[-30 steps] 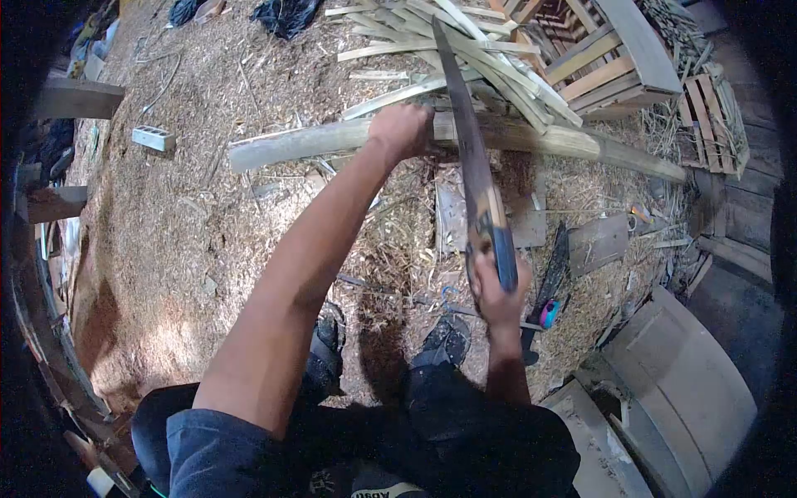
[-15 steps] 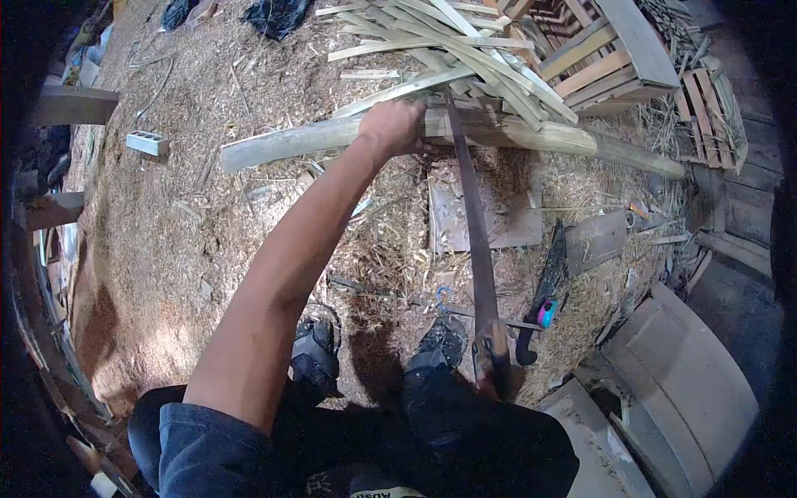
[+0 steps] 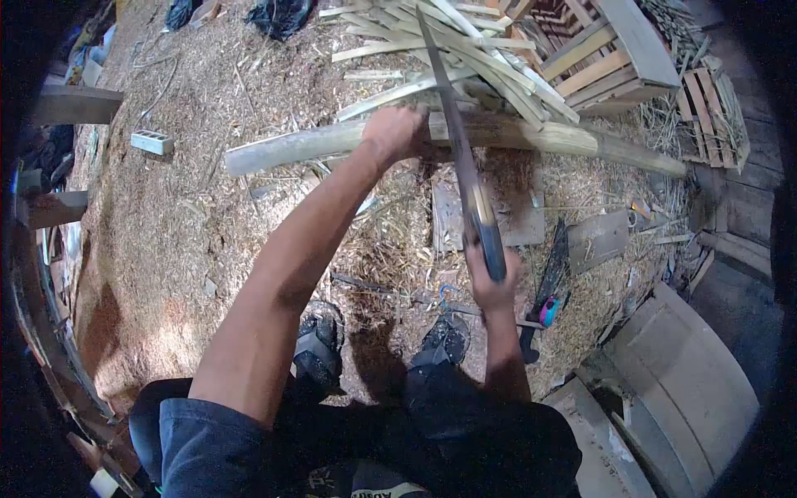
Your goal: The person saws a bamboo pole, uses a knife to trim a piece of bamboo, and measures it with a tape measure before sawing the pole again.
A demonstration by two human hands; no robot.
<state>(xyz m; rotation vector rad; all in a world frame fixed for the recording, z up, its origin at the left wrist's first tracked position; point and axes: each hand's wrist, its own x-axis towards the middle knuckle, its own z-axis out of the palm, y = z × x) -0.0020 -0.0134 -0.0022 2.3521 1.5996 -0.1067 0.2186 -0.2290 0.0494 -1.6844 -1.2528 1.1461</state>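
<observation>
A long wooden pole (image 3: 540, 135) lies crosswise in front of me. My left hand (image 3: 397, 134) is closed on it, with the fingertips on the far and under side partly hidden. Just right of that hand, a handsaw (image 3: 452, 124) runs across the pole, its blade pointing away from me. The saw's handle is in my right hand (image 3: 496, 278), fingers wrapped round it. Beyond the pole, the blade's far end lies over a heap of thin wooden slats (image 3: 398, 46).
A slatted wooden crate (image 3: 614, 58) stands at the back right. A sheathed blade (image 3: 552, 266) and a blue-and-pink round item (image 3: 549, 311) lie near my right foot. A pale block (image 3: 152, 143) sits on the shavings at left. Curved panels (image 3: 681, 365) are at lower right.
My right hand has pushed the saw forward, away from me. The blade now reaches well past the pole over the slats. My left hand stays on the pole.
</observation>
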